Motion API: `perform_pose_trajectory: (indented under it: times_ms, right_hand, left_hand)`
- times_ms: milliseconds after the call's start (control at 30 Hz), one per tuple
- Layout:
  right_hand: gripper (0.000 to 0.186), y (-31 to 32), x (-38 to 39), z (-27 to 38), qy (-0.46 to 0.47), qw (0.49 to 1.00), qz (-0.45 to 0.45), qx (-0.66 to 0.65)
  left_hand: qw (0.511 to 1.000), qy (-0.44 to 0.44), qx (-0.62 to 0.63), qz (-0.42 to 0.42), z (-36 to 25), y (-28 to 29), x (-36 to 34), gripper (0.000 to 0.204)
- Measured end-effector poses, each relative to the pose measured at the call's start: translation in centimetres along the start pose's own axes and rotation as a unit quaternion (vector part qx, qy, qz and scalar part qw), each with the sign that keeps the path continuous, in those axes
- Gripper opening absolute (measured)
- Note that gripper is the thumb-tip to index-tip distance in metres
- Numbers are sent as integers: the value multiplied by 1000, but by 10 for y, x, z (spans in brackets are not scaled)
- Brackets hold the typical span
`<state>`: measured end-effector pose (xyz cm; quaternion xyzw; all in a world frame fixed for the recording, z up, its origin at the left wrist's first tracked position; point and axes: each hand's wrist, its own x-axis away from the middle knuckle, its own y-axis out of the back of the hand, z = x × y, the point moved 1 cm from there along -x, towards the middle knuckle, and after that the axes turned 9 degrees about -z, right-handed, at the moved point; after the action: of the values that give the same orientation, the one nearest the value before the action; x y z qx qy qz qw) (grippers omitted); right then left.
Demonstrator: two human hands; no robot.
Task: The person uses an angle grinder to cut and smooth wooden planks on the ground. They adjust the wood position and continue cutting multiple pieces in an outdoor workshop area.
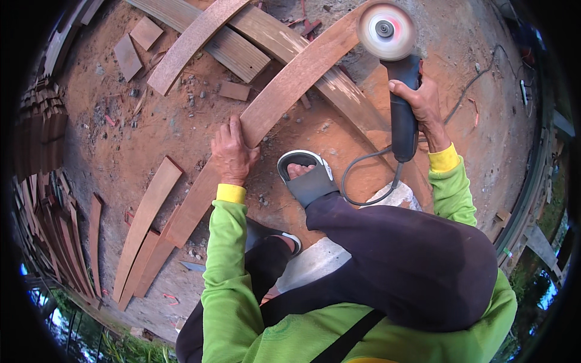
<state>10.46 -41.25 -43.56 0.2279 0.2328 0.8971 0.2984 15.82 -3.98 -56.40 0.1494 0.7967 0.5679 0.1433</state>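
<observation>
1. Right hand (422,107), two o'clock: gripping a black, long-bodied angle grinder (403,133) there.
2. Left hand (233,152), ten o'clock: clasping a long, curved, reddish-brown wooden board (290,88), spanning eight to one.

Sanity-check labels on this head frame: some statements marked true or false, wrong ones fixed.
1. The right hand holds the grinder. True.
2. The left hand is on the grinder's handle. False: it is on a curved board.
3. The cord leaves the grinder's end opposite the disc. True.
4. Both cuffs are red. False: they are yellow.
</observation>
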Motion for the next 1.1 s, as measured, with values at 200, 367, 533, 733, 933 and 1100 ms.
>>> perform_pose_trajectory:
  times_ms: [200, 367, 533, 733, 933, 1100]
  right_hand:
    - [42, -1, -8, 1, 56, 993, 37, 94]
    - [43, -3, -9, -2, 106, 988, 29, 106]
    - [42, -3, -6, -4, 107, 988, 32, 102]
    - [42, -6, -7, -8, 103, 988, 35, 112]
    - [46, -8, -9, -8, 116, 979, 45, 159]
    - [56, -5, -11, -11, 172, 963, 28, 207]
  left_hand:
    - [999, -25, 32, -18, -8, -6, -10, 96]
    - [998, -21, 55, 15, -10, 2, -15, 96]
    - [998, -47, 40, 0, -6, 4, -24, 93]
    - [998, -48, 47, -7, -5, 2, -24, 93]
    - [998, -54, 36, -27, -5, -1, -24, 88]
    - [996, -57, 8, -65, -22, -7, -33, 82]
